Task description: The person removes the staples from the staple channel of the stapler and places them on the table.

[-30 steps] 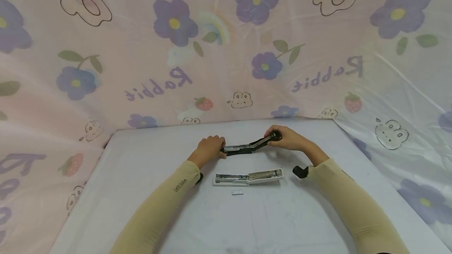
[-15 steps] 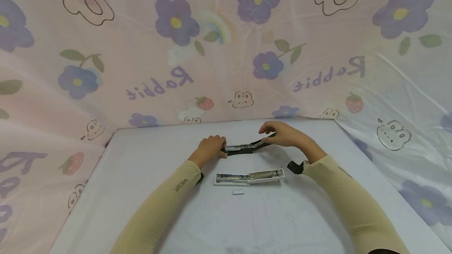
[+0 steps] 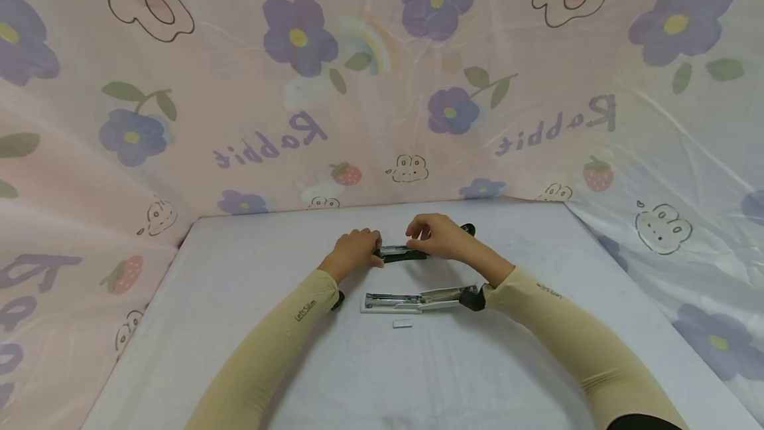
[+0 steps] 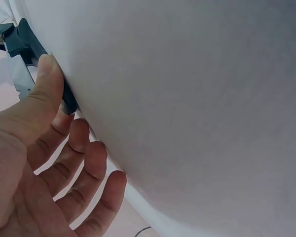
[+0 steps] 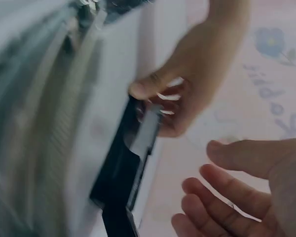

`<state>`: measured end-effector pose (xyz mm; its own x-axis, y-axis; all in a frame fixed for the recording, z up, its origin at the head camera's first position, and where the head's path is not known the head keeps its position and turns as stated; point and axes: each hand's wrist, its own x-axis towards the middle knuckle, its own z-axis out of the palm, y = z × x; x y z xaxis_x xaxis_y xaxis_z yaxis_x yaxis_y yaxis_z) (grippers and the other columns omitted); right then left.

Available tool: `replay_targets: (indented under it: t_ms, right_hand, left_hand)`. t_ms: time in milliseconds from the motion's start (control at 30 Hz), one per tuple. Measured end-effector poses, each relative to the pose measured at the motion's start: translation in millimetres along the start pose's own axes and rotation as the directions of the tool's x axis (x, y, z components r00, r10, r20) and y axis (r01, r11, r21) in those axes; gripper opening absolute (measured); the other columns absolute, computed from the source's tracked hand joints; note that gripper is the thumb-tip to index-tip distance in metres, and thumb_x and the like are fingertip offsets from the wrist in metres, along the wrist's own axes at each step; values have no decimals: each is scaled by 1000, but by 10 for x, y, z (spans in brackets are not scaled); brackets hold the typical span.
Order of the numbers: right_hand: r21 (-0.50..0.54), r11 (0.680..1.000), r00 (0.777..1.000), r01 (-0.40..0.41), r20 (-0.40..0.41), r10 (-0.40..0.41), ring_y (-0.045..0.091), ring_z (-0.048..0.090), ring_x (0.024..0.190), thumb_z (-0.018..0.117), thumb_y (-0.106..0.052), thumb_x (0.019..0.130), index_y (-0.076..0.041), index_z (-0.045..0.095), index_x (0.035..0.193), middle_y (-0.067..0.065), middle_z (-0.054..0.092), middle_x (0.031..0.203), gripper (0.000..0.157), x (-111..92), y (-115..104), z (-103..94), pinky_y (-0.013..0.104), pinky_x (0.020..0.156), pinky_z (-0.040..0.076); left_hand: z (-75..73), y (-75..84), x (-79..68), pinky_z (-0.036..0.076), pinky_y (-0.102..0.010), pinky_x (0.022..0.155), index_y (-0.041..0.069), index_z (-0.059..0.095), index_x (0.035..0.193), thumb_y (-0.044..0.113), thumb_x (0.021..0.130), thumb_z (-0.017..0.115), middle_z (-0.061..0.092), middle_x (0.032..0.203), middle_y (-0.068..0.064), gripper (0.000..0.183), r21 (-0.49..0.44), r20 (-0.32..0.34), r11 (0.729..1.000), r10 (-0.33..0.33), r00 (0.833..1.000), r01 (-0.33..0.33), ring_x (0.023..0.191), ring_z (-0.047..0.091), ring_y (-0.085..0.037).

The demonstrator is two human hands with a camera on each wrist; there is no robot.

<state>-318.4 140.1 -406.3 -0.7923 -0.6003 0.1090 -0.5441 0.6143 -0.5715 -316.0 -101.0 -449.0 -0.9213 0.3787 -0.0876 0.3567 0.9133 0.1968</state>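
Observation:
A black stapler (image 3: pixel 406 257), folded wide open with its metal magazine showing, lies toward the back of the table. My left hand (image 3: pixel 355 251) pinches its left end; in the left wrist view the thumb (image 4: pixel 48 84) presses on the black base (image 4: pixel 69 96). Loosely bent and holding nothing, my right hand (image 3: pixel 442 234) hovers over the stapler's middle and hides part of it in the head view. From the right wrist, the fingers (image 5: pixel 222 207) appear apart from the stapler body (image 5: pixel 118 163). Closer to me lies a white stapler (image 3: pixel 390 304), also opened out.
A small strip of staples (image 3: pixel 402 324) lies just in front of the white stapler. The right wrist's black camera mount (image 3: pixel 473 298) overlaps the white stapler's right end. Behind the white table (image 3: pixel 256 350) hangs a patterned curtain (image 3: pixel 370 98).
My right hand has let go of the black stapler's right end and moved left over its middle. The left hand keeps its grip, and the white stapler stays put.

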Motion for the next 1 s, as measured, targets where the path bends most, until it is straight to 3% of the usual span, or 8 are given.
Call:
replay_targets:
  t_ms: [133,367,600,1000]
  right_hand:
    - [-5,1000,1000,-29,0,29,17,67,87,79,-17,99,-1,73,115,5,73,99,23,12,-52,105,37,79,57]
    - [6,993,990,-117,76,117,20,66,97,81,-20,98,-3,73,117,6,73,105,27,39,-64,281,41,90,56]
    - [-25,996,994,-85,61,87,27,66,104,82,-16,96,4,72,118,16,70,111,31,57,-105,378,44,96,56]
    - [-80,993,995,-87,48,91,28,64,106,84,-17,95,5,75,120,13,67,111,34,62,-96,424,43,96,55]
  left_hand:
    - [-17,-3,-6,52,-44,85,13,67,111,38,92,86,64,98,-1,37,-8,0,1000,4,1000,-4,90,58,-21]
    - [-39,10,-23,51,-42,84,13,67,110,36,91,87,63,97,-1,36,-29,9,1000,4,1000,-4,88,57,-21]
    - [-21,3,-17,51,-41,83,13,68,111,36,91,87,64,98,-1,36,-22,4,1000,-5,1000,5,88,57,-20]
    - [-15,-8,-18,52,-42,83,12,68,114,36,91,87,64,99,-1,39,-33,6,999,6,1000,-5,88,57,-20]
